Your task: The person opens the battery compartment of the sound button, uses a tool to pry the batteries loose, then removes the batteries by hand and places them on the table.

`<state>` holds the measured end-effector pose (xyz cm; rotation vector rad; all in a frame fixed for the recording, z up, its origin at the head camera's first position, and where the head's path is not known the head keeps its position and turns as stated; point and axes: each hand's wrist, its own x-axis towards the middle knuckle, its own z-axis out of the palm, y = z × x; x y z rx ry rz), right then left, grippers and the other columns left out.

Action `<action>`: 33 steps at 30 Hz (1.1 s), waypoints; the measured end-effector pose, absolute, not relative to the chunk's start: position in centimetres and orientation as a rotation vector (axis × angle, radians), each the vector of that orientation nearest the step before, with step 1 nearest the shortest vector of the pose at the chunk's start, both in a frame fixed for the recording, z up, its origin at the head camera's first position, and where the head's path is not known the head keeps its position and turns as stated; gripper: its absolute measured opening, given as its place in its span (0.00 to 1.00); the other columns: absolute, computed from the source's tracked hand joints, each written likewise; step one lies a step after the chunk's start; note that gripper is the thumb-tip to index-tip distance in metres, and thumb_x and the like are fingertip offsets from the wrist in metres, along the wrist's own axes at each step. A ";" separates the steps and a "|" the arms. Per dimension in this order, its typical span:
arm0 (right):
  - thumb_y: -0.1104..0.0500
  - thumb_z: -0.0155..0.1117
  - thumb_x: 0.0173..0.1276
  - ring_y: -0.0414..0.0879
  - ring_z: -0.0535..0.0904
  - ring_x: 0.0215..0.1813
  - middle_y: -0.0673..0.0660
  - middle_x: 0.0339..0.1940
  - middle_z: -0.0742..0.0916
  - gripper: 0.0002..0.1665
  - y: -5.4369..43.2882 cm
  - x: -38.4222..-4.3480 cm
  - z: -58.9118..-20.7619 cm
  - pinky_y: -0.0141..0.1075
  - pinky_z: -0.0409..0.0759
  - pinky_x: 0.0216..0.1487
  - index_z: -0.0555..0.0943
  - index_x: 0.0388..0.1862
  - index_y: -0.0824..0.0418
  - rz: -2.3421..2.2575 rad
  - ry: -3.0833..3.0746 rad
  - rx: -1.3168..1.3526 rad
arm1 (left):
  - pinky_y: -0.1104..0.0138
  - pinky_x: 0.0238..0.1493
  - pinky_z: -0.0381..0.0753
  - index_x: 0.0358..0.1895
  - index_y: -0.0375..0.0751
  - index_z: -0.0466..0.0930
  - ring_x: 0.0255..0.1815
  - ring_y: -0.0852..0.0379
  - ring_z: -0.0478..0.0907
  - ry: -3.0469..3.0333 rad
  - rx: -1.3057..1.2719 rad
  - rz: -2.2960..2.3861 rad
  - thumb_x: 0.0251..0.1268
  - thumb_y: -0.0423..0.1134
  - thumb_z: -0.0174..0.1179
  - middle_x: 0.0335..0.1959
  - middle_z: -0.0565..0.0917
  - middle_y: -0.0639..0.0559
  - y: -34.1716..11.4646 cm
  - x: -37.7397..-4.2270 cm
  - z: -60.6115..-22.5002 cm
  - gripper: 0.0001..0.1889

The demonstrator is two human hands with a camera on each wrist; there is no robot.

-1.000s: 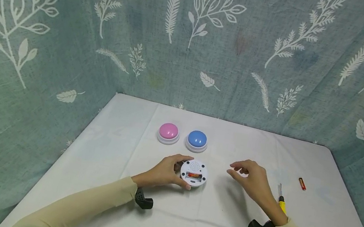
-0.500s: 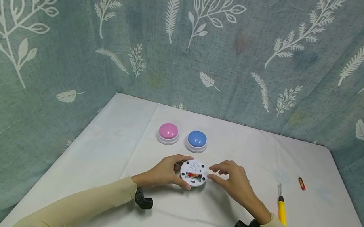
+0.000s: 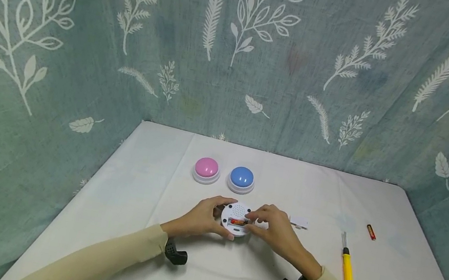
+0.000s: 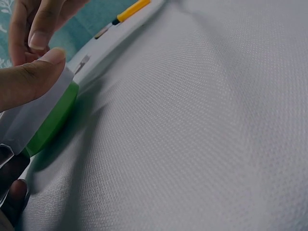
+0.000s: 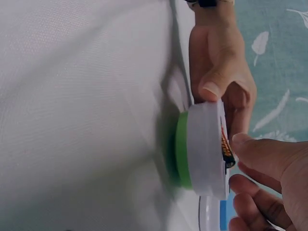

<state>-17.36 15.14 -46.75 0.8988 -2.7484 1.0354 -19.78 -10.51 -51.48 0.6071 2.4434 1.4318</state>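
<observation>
My left hand (image 3: 200, 216) grips a round white push-button buzzer (image 3: 238, 210) by its rim, underside up. In the right wrist view its green dome (image 5: 181, 149) faces the tabletop. Inside the uncovered compartment lies a red and black battery (image 3: 237, 222); in the right wrist view the battery (image 5: 226, 150) is tilted, one end sticking out. My right hand (image 3: 276, 230) pinches at that end between thumb (image 5: 248, 144) and fingertips, though the exact contact is partly hidden.
A pink buzzer (image 3: 206, 169) and a blue buzzer (image 3: 241, 178) stand behind. To the right lie a small flat white piece (image 3: 299, 222), a yellow-handled screwdriver (image 3: 346, 268) and a loose battery (image 3: 371, 232). A patterned curtain (image 3: 239, 53) borders the white-covered table (image 3: 148, 172).
My right hand has moved left from beside the buzzer onto the battery in its compartment, uncovering the small white piece. My left hand keeps its grip on the buzzer.
</observation>
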 end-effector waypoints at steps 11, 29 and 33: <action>0.61 0.79 0.63 0.41 0.78 0.44 0.46 0.38 0.86 0.08 14.2 -17.4 -47.2 0.37 0.78 0.45 0.92 0.42 0.55 0.970 -2.718 0.958 | 0.64 0.52 0.79 0.74 0.52 0.71 0.51 0.58 0.79 2.411 0.614 1.469 0.40 0.52 0.86 0.58 0.79 0.58 -10.7 -19.8 -51.5 0.52; 0.61 0.81 0.60 0.41 0.79 0.42 0.46 0.34 0.87 0.06 13.8 -17.2 -46.9 0.36 0.79 0.41 0.93 0.37 0.55 0.864 -2.688 0.922 | 0.63 0.52 0.79 0.74 0.54 0.71 0.51 0.57 0.77 2.419 0.610 1.468 0.40 0.52 0.86 0.59 0.78 0.59 -10.6 -19.6 -51.4 0.52; 0.61 0.81 0.59 0.42 0.80 0.40 0.45 0.35 0.87 0.07 14.2 -17.1 -46.8 0.35 0.78 0.39 0.92 0.37 0.55 0.858 -2.660 0.933 | 0.62 0.52 0.78 0.74 0.54 0.71 0.51 0.57 0.76 2.429 0.609 1.456 0.40 0.53 0.86 0.59 0.78 0.59 -10.7 -19.6 -51.5 0.52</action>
